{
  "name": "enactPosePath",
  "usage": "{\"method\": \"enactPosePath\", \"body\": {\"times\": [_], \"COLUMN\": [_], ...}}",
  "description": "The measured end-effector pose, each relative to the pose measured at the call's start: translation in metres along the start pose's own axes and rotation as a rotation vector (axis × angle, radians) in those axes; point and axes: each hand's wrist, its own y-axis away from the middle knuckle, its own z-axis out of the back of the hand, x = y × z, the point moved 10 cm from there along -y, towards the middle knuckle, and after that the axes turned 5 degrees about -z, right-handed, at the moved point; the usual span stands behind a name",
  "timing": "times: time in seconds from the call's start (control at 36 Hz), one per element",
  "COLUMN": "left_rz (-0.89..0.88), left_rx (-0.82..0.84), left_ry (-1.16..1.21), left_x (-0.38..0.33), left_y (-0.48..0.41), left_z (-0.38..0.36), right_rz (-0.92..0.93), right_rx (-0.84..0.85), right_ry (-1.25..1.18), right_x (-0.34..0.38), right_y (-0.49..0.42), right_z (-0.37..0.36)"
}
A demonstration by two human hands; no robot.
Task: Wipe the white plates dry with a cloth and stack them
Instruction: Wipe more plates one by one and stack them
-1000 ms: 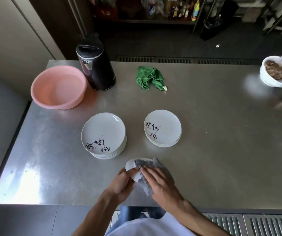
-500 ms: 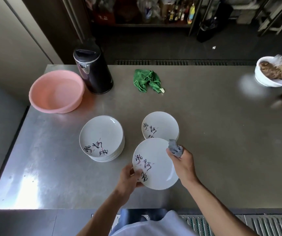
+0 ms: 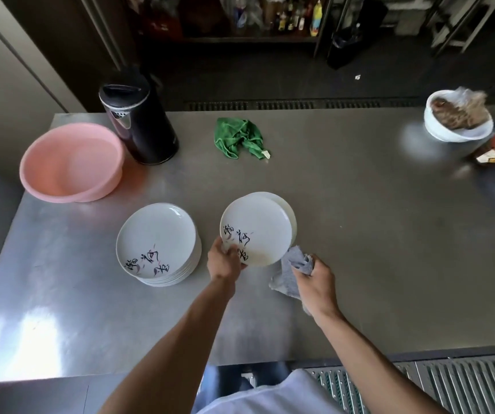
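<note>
Head view: a white plate held over the right-hand stack.
The left hand (image 3: pixel 223 261) pinched the near rim of the white plate (image 3: pixel 258 228), thumb on top, over the smaller stack (image 3: pixel 291 211) on the steel table (image 3: pixel 359 234); whether plate and stack touched could not be told. The right hand (image 3: pixel 314 282) gripped a grey cloth (image 3: pixel 291 273) just beside the plate's rim. A taller stack (image 3: pixel 156 243) stood to the left.
</note>
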Motion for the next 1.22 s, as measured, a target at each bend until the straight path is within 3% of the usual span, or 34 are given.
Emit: {"method": "enactPosePath", "body": {"times": [0.64,0.75,0.86,1.14,1.22], "left_rz": [0.077,0.076,0.091,-0.158,-0.212], "left_rx": [-0.079,-0.016,0.024,0.111,-0.012], "left_ry": [-0.19,-0.358,-0.375,-0.319,-0.268], "left_x": [0.004,0.001,-0.003,-0.072,-0.087], "left_y": [-0.037,-0.043,-0.046,-0.008,0.003], "left_z": [-0.029,-0.035,-0.035,0.019,0.08], "right_rz": [-0.058,-0.05,-0.084,-0.218,-0.286], "right_rx": [0.203,0.238,0.286,0.387,0.418], "right_ry": [-0.116,-0.122,-0.126,-0.286,-0.408], "right_x": [0.014,0.018,0.021,0.047,0.06], "right_y": [0.007,0.011,0.015,0.034,0.039], "right_z": [-0.019,-0.023,-0.033,-0.093,-0.123]}}
